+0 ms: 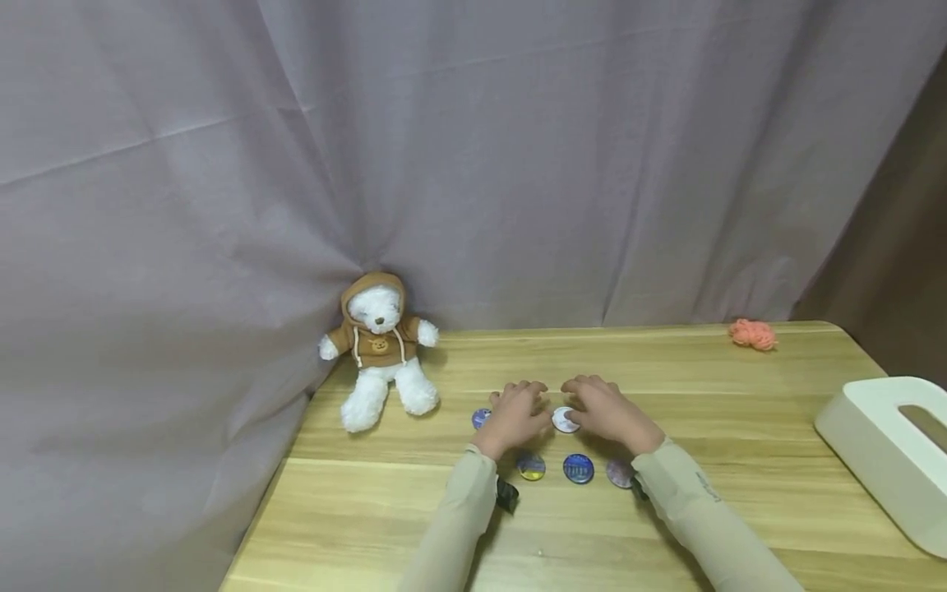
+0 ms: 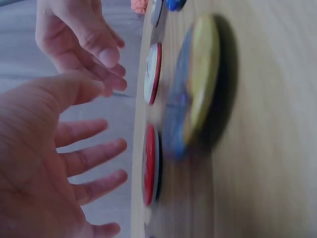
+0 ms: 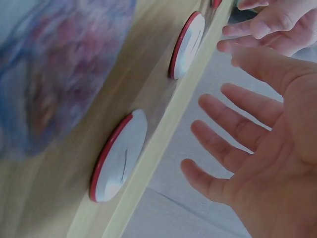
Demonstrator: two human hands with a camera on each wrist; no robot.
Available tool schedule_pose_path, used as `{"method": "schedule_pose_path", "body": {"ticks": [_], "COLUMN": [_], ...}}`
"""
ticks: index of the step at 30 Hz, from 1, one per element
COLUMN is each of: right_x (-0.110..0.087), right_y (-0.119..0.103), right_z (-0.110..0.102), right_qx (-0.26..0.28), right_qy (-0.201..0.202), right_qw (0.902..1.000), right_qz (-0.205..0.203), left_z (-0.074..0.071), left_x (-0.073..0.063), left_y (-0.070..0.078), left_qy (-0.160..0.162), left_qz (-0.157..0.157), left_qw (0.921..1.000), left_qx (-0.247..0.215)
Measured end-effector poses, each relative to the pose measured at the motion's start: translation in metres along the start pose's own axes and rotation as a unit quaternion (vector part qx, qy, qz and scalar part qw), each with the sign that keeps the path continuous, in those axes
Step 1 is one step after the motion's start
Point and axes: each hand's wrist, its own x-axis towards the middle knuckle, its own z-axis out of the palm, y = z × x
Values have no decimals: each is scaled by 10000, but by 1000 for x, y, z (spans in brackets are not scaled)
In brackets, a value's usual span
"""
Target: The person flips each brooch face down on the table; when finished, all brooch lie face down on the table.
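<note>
Both hands hover over several round badges on the table. In the head view, my left hand [image 1: 516, 415] has its fingers spread and holds nothing. It is between a blue-purple badge [image 1: 480, 418] and a white badge [image 1: 565, 420]. My right hand [image 1: 608, 414], fingers relaxed and also holding nothing, reaches in at the white badge's right side. Nearer me lie a yellow-and-blue badge [image 1: 531, 468], a dark blue badge [image 1: 579, 469] and a pinkish-purple badge [image 1: 619, 473], partly covered by the right wrist. The right wrist view shows another white badge [image 3: 121, 156] with a red edge, below the fingers.
A white teddy bear [image 1: 381, 349] in a brown hoodie sits at the table's back left. Coral yarn [image 1: 753, 335] lies at the back right. A white bin with a handle hole [image 1: 873, 460] stands at the right edge. Grey curtain [image 1: 503, 181] hangs behind the wooden table [image 1: 355, 526].
</note>
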Motion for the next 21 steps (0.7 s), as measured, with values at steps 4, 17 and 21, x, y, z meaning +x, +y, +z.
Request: {"method": "schedule_pose_path", "body": {"ticks": [4,17,21], "right_x": [2,16,22], "right_y": [-5,-26,-33], "right_z": [1,11,16], "right_qx": [207,209,160], "right_qy": [106,-73,-123], "right_qw": [9997,9990,9984], "right_qz": [-80,-400,-521], "left_z": [-5,-17,-21], "left_x": [-5,-23,-28], "left_y": [-9,-31,-36], "left_qy": [88,-111,-221], "left_qz": [72,-52,-86], "left_qw": [9999,9992,9995], "left_qx": [-57,-373,-207]}}
